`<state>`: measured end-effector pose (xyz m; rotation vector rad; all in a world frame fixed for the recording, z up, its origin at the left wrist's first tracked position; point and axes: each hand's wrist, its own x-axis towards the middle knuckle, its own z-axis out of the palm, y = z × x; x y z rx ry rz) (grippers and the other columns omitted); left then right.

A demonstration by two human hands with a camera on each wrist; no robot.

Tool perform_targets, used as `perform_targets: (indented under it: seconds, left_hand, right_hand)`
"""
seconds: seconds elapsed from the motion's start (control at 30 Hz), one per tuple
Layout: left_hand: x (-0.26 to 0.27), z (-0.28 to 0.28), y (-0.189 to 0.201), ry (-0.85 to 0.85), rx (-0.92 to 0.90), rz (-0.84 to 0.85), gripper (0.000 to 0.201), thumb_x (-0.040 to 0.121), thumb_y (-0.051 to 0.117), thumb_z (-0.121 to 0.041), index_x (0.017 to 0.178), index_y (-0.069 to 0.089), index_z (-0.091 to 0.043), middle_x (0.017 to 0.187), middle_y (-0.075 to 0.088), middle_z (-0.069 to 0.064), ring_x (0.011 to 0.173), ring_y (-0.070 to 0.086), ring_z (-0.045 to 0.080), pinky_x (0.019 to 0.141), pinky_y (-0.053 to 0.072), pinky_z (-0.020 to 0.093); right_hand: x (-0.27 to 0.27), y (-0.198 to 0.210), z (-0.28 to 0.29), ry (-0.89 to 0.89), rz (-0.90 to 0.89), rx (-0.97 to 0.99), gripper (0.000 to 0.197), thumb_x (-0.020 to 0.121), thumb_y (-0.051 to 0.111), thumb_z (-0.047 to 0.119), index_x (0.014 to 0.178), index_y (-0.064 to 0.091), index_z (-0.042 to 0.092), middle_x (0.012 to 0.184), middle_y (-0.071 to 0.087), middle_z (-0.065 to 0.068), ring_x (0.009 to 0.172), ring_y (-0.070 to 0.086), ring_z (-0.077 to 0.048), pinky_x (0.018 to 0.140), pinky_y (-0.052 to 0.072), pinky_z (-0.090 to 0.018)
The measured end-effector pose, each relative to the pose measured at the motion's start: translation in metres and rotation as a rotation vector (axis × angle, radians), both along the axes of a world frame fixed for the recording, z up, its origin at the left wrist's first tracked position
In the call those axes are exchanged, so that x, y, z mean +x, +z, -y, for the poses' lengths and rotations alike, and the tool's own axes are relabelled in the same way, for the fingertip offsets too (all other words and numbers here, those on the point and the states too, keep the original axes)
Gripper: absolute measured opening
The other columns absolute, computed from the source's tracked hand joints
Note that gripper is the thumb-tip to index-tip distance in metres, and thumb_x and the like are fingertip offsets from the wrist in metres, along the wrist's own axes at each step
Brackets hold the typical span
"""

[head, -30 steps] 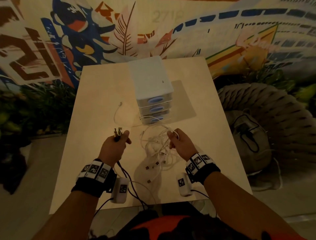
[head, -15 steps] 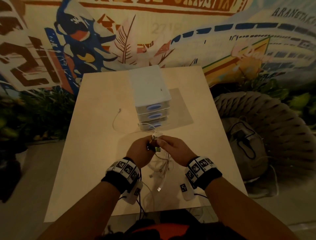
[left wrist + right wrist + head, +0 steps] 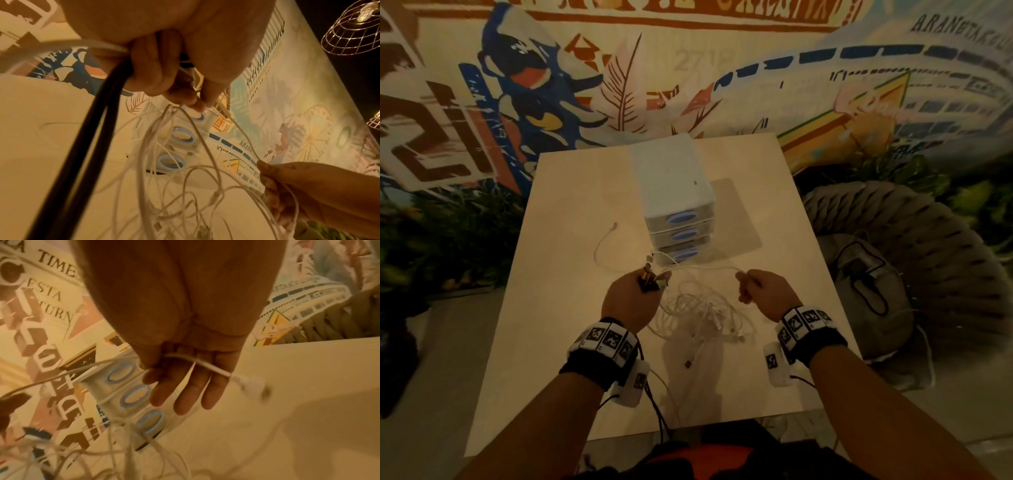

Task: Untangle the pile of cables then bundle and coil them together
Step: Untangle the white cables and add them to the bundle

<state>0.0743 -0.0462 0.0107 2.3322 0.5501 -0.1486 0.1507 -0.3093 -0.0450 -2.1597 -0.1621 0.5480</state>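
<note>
- The left hand (image 3: 631, 301) curls its fingers (image 3: 156, 65) round a bunch of plug ends, two thick black cables (image 3: 86, 138) and thin white leads.
- The right hand (image 3: 765, 293) pinches one smooth white cable (image 3: 207, 365) under the thumb; its other fingers (image 3: 185, 392) lie straight.
- The tangled pile of thin white cables (image 3: 705, 315) lies on the pale wooden table (image 3: 571, 240) between both hands, near a white plastic three-drawer box (image 3: 674, 202).

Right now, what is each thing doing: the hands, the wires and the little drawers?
Left hand: its grip holds several plug ends, black and white.
Right hand: pinches one white cable near its plug.
Pile of white cables: tangled, on the table.
Drawer box: three drawers, all closed.
</note>
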Motion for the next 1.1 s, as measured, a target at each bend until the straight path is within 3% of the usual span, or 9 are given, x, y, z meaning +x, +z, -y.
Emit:
perform_targets:
  seconds: [0.17, 0.27, 0.4, 0.5, 0.6, 0.7, 0.8, 0.97, 1.1]
  left_hand:
    - [-0.003, -0.007, 0.002, 0.018, -0.046, -0.062, 0.049, 0.096, 0.052, -0.058, 0.077, 0.072, -0.019, 0.077, 0.071, 0.003, 0.076, 0.065, 0.026, 0.079, 0.052, 0.038]
    - [-0.003, -0.006, 0.006, 0.021, -0.219, -0.031, 0.054, 0.098, 0.049, -0.058, 0.068, 0.074, -0.021, 0.067, 0.072, -0.001, 0.067, 0.065, 0.018, 0.07, 0.05, 0.033]
    - [0.0, -0.004, 0.013, 0.037, -0.381, 0.042, 0.057, 0.102, 0.045, -0.053, 0.071, 0.076, -0.017, 0.068, 0.073, 0.003, 0.05, 0.053, 0.014, 0.057, 0.043, 0.034]
    - [0.0, -0.006, 0.013, 0.061, -0.528, 0.102, 0.053, 0.104, 0.046, -0.047, 0.071, 0.076, -0.017, 0.069, 0.072, 0.009, 0.044, 0.04, 0.019, 0.049, 0.032, 0.032]
    - [-0.002, -0.006, 0.016, 0.073, -0.605, 0.116, 0.051, 0.104, 0.047, -0.044, 0.073, 0.075, -0.015, 0.067, 0.07, 0.009, 0.046, 0.036, 0.022, 0.048, 0.03, 0.03]
    - [-0.003, -0.004, 0.019, 0.055, -0.666, 0.116, 0.051, 0.104, 0.046, -0.043, 0.078, 0.073, -0.009, 0.066, 0.068, 0.008, 0.045, 0.034, 0.021, 0.046, 0.029, 0.027]
    - [-0.004, -0.002, 0.024, 0.054, -0.727, 0.129, 0.05, 0.105, 0.045, -0.043, 0.078, 0.072, -0.01, 0.065, 0.064, 0.007, 0.042, 0.032, 0.017, 0.042, 0.026, 0.024]
    - [-0.007, -0.006, 0.031, 0.079, -0.743, 0.157, 0.05, 0.105, 0.044, -0.043, 0.077, 0.068, -0.01, 0.062, 0.063, 0.002, 0.043, 0.031, 0.016, 0.042, 0.024, 0.025]
    - [-0.01, -0.02, 0.028, 0.174, -0.83, 0.16, 0.048, 0.104, 0.046, -0.043, 0.071, 0.066, -0.015, 0.058, 0.056, 0.001, 0.044, 0.026, 0.016, 0.05, 0.018, 0.033]
  right_hand:
    - [0.004, 0.01, -0.005, -0.077, 0.184, -0.044, 0.03, 0.104, 0.048, 0.041, 0.088, 0.063, 0.021, 0.065, 0.059, 0.002, 0.051, 0.049, -0.006, 0.055, 0.037, -0.026]
    - [0.01, 0.016, -0.009, -0.065, 0.246, -0.065, 0.024, 0.103, 0.05, 0.04, 0.098, 0.064, 0.022, 0.081, 0.064, 0.006, 0.067, 0.055, -0.009, 0.06, 0.037, -0.023]
    - [0.01, 0.025, -0.016, -0.011, 0.247, -0.043, 0.018, 0.099, 0.056, 0.044, 0.107, 0.061, 0.028, 0.071, 0.053, 0.008, 0.064, 0.051, -0.007, 0.062, 0.038, -0.024]
    - [0.001, 0.026, -0.021, -0.049, 0.39, -0.009, 0.038, 0.09, 0.069, 0.043, 0.123, 0.055, 0.032, 0.099, 0.057, 0.007, 0.088, 0.055, -0.007, 0.077, 0.045, -0.022]
    - [-0.013, 0.033, -0.033, 0.0, 0.612, -0.011, 0.029, 0.084, 0.072, 0.038, 0.108, 0.057, 0.029, 0.1, 0.054, 0.008, 0.091, 0.053, -0.009, 0.081, 0.047, -0.028]
    - [-0.033, 0.04, -0.054, 0.261, 0.488, 0.032, 0.024, 0.085, 0.071, 0.042, 0.105, 0.06, 0.034, 0.096, 0.055, 0.014, 0.084, 0.055, -0.002, 0.077, 0.048, -0.022]
    - [-0.044, 0.031, -0.072, 0.41, 0.376, -0.032, 0.023, 0.091, 0.064, 0.05, 0.108, 0.063, 0.035, 0.097, 0.06, 0.014, 0.084, 0.057, -0.004, 0.078, 0.05, -0.028]
    - [-0.044, 0.028, -0.068, 0.331, 0.29, 0.068, 0.026, 0.1, 0.049, 0.04, 0.098, 0.072, 0.028, 0.084, 0.071, 0.008, 0.079, 0.065, -0.007, 0.077, 0.052, -0.032]
    - [-0.042, 0.032, -0.054, 0.166, 0.23, 0.135, 0.027, 0.105, 0.045, 0.036, 0.089, 0.065, 0.029, 0.063, 0.061, 0.013, 0.059, 0.058, -0.007, 0.064, 0.052, -0.031]
